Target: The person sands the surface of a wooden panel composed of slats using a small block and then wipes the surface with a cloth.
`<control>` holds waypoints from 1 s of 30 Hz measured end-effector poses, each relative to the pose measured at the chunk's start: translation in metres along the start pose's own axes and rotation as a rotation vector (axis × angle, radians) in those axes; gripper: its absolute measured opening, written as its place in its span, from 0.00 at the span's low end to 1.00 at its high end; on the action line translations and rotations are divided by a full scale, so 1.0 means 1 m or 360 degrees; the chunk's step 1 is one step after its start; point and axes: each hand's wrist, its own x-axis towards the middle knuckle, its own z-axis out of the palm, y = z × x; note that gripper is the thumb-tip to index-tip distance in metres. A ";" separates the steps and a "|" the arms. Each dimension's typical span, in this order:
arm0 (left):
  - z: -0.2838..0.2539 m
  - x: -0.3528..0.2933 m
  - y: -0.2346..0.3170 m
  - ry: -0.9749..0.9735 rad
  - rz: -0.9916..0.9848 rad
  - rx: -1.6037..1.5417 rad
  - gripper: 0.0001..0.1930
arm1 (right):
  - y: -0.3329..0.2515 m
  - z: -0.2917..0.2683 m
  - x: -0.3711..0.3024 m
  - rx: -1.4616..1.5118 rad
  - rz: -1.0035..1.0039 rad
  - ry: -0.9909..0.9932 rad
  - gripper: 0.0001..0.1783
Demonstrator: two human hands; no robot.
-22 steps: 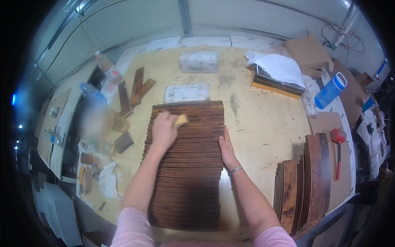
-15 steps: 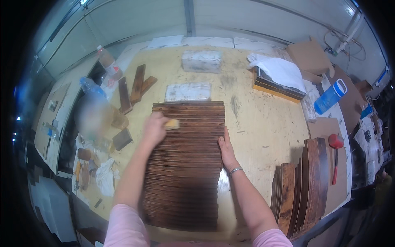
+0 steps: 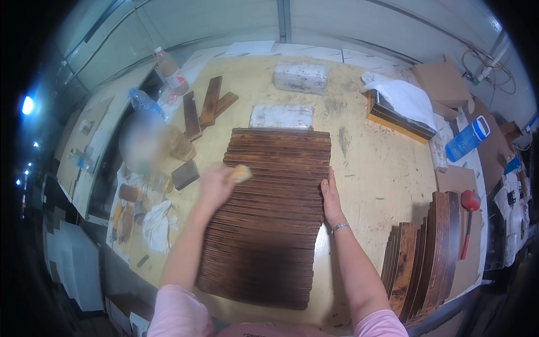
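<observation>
Dark brown wooden strips [image 3: 275, 191] lie side by side in a long row in front of me, their narrow edges facing up. My left hand [image 3: 217, 184] is closed round a small yellow sponge-like pad [image 3: 241, 173] at the row's left edge, in the far half. The fingers hide part of the pad, so its exact kind is unclear. Against the right edge of the strips rests my right hand [image 3: 332, 197], fingers stretched out and thumb on the wood, holding nothing. A white wrapped block [image 3: 281, 116] sits right behind the far end of the row.
Another white block [image 3: 301, 77] stands farther back. Several strips [image 3: 401, 269] stand at the near right beside a red mallet [image 3: 470, 201]. A blue bottle [image 3: 468, 138] is at the right; plastic bottles [image 3: 171, 72], a dark block [image 3: 185, 174] and a white rag [image 3: 157, 226] lie left.
The whole view has shifted, so the table appears farther right. My left hand has drawn the pad toward the left edge and slightly nearer along the strips. My right hand keeps its place.
</observation>
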 end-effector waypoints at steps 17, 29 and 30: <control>0.050 0.035 0.132 -0.0068 0.0111 -0.0067 0.09 | 0.004 -0.003 0.002 0.0058 0.0053 0.0032 0.42; 0.039 -0.001 0.125 -0.0036 0.0050 -0.0171 0.09 | 0.003 0.005 0.000 0.0116 0.0054 0.0025 0.40; 0.029 -0.006 0.094 -0.0055 -0.0042 -0.0077 0.10 | 0.002 0.002 0.000 0.0082 0.0061 0.0033 0.40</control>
